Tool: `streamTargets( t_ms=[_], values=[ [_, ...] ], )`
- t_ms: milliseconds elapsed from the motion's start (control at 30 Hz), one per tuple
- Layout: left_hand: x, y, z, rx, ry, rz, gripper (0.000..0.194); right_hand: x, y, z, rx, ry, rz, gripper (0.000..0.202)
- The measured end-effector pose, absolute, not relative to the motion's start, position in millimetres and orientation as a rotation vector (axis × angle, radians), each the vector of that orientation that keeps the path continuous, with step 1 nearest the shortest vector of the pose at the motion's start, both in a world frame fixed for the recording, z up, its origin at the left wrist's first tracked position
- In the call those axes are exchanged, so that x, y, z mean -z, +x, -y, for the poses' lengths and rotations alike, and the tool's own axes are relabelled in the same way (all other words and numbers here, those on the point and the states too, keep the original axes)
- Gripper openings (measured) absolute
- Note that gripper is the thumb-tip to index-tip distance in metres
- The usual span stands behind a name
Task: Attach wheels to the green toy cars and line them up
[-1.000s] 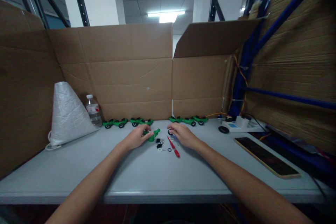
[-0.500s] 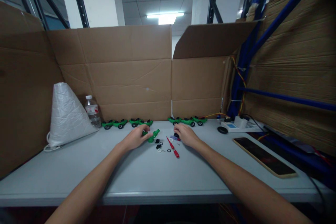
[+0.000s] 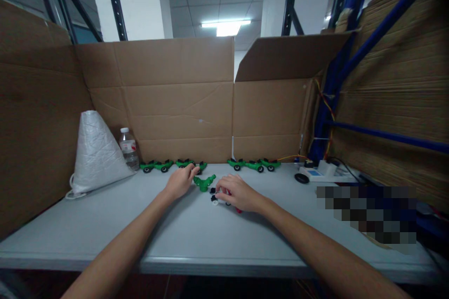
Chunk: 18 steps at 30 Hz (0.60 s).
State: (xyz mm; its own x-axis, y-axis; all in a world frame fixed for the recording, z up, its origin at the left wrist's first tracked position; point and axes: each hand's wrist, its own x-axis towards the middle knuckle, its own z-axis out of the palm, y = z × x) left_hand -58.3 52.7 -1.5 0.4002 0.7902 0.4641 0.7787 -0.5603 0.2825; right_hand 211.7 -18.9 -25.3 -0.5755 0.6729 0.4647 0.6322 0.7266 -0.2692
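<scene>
My left hand (image 3: 180, 181) is at the back of the table, its fingers stretched out beside the right end of a green toy car row (image 3: 184, 163), apparently empty. Just right of its fingertips lies a loose green plastic toy part (image 3: 204, 183) with two raised arms. My right hand (image 3: 239, 193) hovers palm down over a cluster of small parts, thumb and fingers apart. Small black pieces (image 3: 213, 197) and a white ring (image 3: 215, 202) show at its thumb. Under this hand the red screwdriver (image 3: 239, 210) is mostly hidden; only its handle end shows.
More green toy cars (image 3: 253, 165) line the back cardboard wall (image 3: 168, 112). A silvery white bag (image 3: 100, 159) and a water bottle (image 3: 128, 148) stand at the left. On the right are a power strip (image 3: 333, 174), a black round piece (image 3: 301, 178) and a blue metal post (image 3: 324, 121).
My left hand has come away from the green toy part, moving up and left. My right hand has moved left and nearer, now covering the small parts and most of the screwdriver.
</scene>
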Motion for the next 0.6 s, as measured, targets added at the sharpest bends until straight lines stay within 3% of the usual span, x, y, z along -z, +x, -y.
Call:
streamTargets(
  t_ms=[400, 600],
  values=[
    [3.8, -56.7, -52.6, -0.984, 2.593, -1.454, 0.029, 27.1, 209.7, 21.2, -0.073, -0.954, 2.498, 0.022],
    [5.6, -57.1, -54.9, -0.998, 2.594, -1.442, 0.028, 27.8, 210.9, 21.0, -0.095, -0.962, 2.477, 0.011]
  ],
)
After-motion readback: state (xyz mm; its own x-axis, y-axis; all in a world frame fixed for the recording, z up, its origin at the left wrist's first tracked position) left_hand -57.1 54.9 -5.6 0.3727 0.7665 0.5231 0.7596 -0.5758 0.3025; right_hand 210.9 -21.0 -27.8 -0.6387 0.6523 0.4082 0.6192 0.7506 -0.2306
